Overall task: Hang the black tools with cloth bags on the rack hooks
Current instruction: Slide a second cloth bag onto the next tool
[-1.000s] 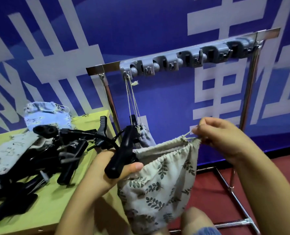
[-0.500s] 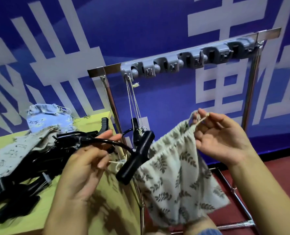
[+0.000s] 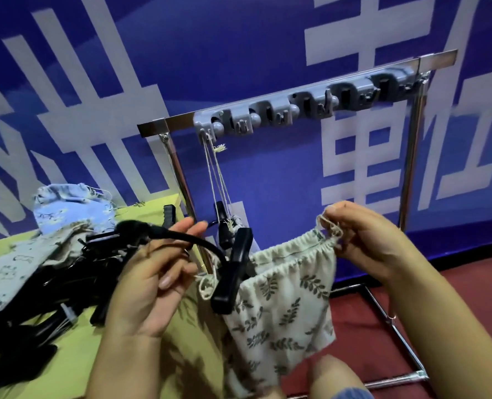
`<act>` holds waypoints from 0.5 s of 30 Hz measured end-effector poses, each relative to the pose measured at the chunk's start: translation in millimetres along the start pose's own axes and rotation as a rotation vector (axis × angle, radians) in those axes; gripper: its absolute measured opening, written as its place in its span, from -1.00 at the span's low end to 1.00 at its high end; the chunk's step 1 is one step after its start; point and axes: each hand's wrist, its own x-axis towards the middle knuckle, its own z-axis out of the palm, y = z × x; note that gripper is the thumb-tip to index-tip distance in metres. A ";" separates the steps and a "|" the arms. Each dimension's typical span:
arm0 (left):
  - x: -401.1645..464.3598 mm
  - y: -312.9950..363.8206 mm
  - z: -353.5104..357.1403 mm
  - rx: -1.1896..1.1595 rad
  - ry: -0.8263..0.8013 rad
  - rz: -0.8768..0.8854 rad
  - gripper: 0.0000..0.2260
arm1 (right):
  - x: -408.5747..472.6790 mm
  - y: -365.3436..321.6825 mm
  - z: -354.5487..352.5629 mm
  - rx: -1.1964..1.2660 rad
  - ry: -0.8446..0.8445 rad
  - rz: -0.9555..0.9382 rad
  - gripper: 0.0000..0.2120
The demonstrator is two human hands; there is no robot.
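My left hand (image 3: 149, 286) holds a black tool (image 3: 231, 272) by its curved cable; the tool's thick handle points down into the mouth of a cream cloth bag with a leaf print (image 3: 282, 306). My right hand (image 3: 365, 240) pinches the bag's drawstring at its gathered top right corner. Behind them stands a metal rack (image 3: 411, 156) with a grey strip of hooks (image 3: 296, 108) along its top bar. One bag with a black tool (image 3: 224, 228) hangs by its strings from the leftmost hook.
A yellow-green table (image 3: 75, 355) at the left carries a pile of black tools (image 3: 37, 298) and several cloth bags, one light blue (image 3: 72, 208). A blue wall with white characters stands behind the rack. The floor is red. A knee shows at the bottom.
My left hand shifted its grip from the tool's handle to its cable, and the handle swung down into the bag. My right hand moved to the bag's drawstring corner and lifted it.
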 end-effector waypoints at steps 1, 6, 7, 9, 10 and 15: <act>-0.3 1.6 -0.8 -0.013 0.035 0.017 -0.61 | 1.2 0.9 -3.6 -0.033 -0.003 0.005 -0.89; -7.6 6.4 -12.6 0.092 0.184 -0.008 -0.78 | 1.3 -7.1 -12.8 0.338 -0.075 0.135 -0.75; -9.2 5.0 -13.8 0.097 0.209 -0.003 -0.77 | 1.4 -7.0 -12.5 0.404 -0.087 0.128 -0.69; -11.3 3.5 -13.4 0.083 0.230 0.015 -0.77 | 2.2 -4.7 -11.5 0.395 -0.102 0.094 -0.50; -11.1 3.3 -14.9 0.071 0.235 0.026 -0.80 | 1.6 -4.2 -9.8 0.347 -0.109 0.079 -0.41; -10.5 3.3 -16.6 0.058 0.231 0.042 -0.81 | -2.8 -7.7 -1.1 0.250 -0.172 0.048 -0.86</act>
